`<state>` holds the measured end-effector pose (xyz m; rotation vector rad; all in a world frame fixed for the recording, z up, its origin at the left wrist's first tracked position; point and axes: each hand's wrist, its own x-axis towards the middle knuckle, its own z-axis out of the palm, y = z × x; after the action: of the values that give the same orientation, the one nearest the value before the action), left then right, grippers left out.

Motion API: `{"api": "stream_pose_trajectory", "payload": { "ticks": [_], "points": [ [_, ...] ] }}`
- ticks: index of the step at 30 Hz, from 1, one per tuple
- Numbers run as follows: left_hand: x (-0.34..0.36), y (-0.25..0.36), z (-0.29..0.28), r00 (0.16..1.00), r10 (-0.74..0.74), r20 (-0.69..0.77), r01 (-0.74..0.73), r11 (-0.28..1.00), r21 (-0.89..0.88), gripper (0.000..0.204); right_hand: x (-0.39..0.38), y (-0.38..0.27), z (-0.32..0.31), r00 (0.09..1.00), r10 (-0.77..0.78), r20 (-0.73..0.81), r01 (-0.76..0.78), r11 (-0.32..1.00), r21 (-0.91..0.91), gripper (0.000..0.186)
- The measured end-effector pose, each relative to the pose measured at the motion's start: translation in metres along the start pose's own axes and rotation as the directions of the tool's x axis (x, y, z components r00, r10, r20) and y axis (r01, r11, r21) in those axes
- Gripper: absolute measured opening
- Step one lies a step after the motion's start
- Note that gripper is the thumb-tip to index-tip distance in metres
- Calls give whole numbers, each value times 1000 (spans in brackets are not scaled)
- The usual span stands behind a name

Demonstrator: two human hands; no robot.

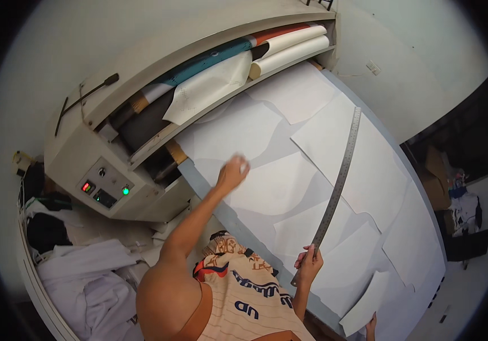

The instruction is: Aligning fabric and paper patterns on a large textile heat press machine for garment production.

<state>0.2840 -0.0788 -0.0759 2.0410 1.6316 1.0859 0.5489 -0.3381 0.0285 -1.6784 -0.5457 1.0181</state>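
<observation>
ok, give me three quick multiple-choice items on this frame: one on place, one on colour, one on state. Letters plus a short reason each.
1. Where does the long metal ruler lie?
A. on the floor
B. across the white paper sheets on the table
C. on top of the machine

2. What colour is the round lit lamp on the machine's control panel?
A. green
B. blue
C. yellow

3. What is the right hand doing?
A. hanging free
B. pressing a button
C. gripping the near end of the ruler

Answers:
1 B, the ruler runs over the sheets.
2 A, the lamp glows green.
3 C, fingers close on the ruler's lower end, while the left hand rests on the paper.
</observation>
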Motion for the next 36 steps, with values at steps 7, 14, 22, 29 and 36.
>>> {"api": "stream_pose_trajectory", "payload": {
  "ticks": [7,14,22,29,36],
  "points": [
    [315,3,15,972,-200,-120,213,971,111,30,8,-12,21,994,10,-105,-12,1000,-20,31],
    [387,-99,-1,867,-496,-57,492,868,-71,38,2,-3,36,985,99,-142,-99,995,7,30],
    [318,-62,-43,859,-112,-499,190,976,110,35,11,-8,21,987,85,-133,-72,992,103,30],
    [123,-11,-76,953,13,-302,0,999,44,37,18,-14,-11,999,31,-28,-29,998,52,30],
    [-257,-26,-83,612,-714,340,671,696,255,45,26,-17,-28,998,0,57,-3,999,55,30]
  ]
}}
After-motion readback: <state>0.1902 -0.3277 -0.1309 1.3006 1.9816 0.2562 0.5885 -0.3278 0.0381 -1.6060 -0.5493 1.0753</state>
